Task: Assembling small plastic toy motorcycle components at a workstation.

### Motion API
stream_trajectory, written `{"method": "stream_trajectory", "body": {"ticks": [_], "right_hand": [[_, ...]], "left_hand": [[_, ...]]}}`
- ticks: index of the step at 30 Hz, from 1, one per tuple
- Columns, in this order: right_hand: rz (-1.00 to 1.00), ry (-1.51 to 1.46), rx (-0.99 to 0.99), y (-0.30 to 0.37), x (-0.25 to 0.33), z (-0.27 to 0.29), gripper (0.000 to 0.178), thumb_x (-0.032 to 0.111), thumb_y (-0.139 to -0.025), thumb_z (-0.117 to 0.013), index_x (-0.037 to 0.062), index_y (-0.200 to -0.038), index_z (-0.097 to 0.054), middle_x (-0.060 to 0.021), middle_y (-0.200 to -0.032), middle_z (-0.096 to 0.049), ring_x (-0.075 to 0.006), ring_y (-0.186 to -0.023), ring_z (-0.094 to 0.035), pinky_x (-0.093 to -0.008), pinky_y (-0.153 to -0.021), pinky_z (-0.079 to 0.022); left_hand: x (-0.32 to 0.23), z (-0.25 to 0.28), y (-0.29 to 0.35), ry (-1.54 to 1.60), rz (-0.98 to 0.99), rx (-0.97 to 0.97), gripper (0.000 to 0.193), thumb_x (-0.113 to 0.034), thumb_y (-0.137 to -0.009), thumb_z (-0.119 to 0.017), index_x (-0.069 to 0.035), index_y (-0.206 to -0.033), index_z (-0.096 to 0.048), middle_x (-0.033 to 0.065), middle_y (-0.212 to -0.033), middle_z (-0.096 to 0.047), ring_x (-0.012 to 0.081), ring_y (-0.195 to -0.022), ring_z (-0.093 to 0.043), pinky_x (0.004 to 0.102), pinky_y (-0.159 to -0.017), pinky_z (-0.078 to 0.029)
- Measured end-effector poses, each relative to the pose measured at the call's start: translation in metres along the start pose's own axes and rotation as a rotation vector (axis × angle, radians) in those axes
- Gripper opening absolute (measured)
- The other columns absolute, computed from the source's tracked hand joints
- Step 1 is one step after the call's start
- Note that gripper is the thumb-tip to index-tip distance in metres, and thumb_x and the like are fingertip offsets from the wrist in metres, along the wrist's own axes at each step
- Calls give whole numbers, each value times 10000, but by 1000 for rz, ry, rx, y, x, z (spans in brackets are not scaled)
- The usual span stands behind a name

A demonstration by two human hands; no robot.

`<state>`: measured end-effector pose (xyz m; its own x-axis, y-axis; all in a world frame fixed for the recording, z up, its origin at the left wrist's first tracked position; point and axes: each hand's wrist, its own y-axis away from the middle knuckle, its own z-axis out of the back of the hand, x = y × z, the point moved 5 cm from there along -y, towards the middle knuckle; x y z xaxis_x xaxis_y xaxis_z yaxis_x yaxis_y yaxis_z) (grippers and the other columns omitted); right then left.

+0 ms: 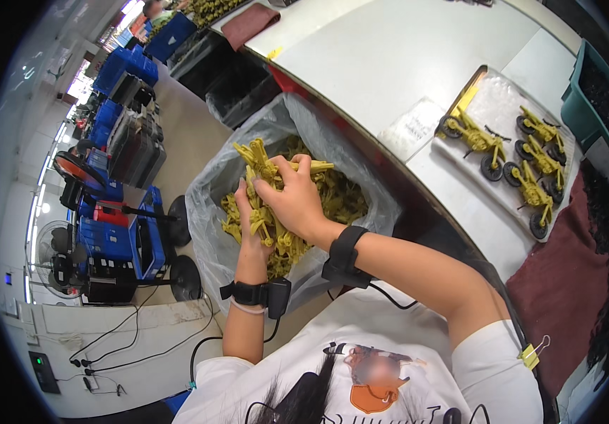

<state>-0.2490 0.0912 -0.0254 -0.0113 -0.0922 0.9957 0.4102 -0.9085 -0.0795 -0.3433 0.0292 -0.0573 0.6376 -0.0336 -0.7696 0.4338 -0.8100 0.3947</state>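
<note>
Both my hands are inside a clear plastic bag (209, 191) heaped with yellow plastic toy-motorcycle parts (347, 201). My left hand (247, 215) is wrapped around a bunch of these parts, its thumb side upward. From the right, my right hand (296, 194) bends over the same bunch, fingers curled round yellow pieces (255, 152) that stick up between the two hands. Some of the fingertips are hidden behind the parts. A dark strap with a small box sits on each wrist.
Right of the bag, a white table holds a tray (453, 152) with several yellow toy motorcycles (479, 141) on black wheels. A green bin (601, 131) of black parts stands beyond it, near a maroon cloth (562, 297). Fans and blue crates (106, 240) stand left.
</note>
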Motion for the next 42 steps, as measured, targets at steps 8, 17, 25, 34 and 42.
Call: {"method": "stream_trajectory", "body": {"ticks": [8, 17, 25, 34, 42], "right_hand": [[69, 40, -8, -6, 26, 0, 397, 383, -809, -604, 142, -1121, -551, -240, -1246, -371, -457, -874, -605, -499, -793, -491], [380, -80, -229, -26, 118, 46, 318, 316, -793, -625, 150, -1053, -545, -233, -1170, -385, -472, -826, -592, -500, -764, -483], [684, -55, -695, -33, 207, 212, 389, 366, -818, -637, 74, -1067, -576, -243, -1034, -462, -371, -1076, -433, -435, -912, -391], [687, 331, -1489, 61, 277, 466, 400, 335, -845, -610, 30, -1101, -580, -291, -1075, -453, -404, -1040, -482, -445, -940, -374], [694, 396, -1614, 126, 209, 640, 524, 441, -813, -628, 60, -1163, -545, -274, -1125, -421, -445, -1011, -489, -458, -914, -400]], "left_hand": [[-25, -10, 3, -30, -152, 75, 569, -587, -934, -384, -115, -1208, -546, 66, -1122, -602, 197, -994, -601, 337, -830, -500], [-98, -129, 40, -198, -525, 369, 532, -505, -982, -344, -79, -1249, -517, 86, -1144, -597, 169, -1024, -593, 304, -900, -475], [-105, -327, 15, -240, -444, 889, 502, -510, -930, -467, -83, -1176, -560, 73, -1052, -630, 162, -930, -622, 304, -821, -504], [27, -619, 120, -351, 150, 1853, 486, -482, -974, -445, -52, -1141, -598, 94, -1000, -672, 180, -850, -660, 311, -741, -555], [214, -731, 152, -462, 114, 1788, 616, -611, -867, -515, -84, -1181, -577, 103, -1069, -651, 192, -912, -643, 336, -809, -520]]}}
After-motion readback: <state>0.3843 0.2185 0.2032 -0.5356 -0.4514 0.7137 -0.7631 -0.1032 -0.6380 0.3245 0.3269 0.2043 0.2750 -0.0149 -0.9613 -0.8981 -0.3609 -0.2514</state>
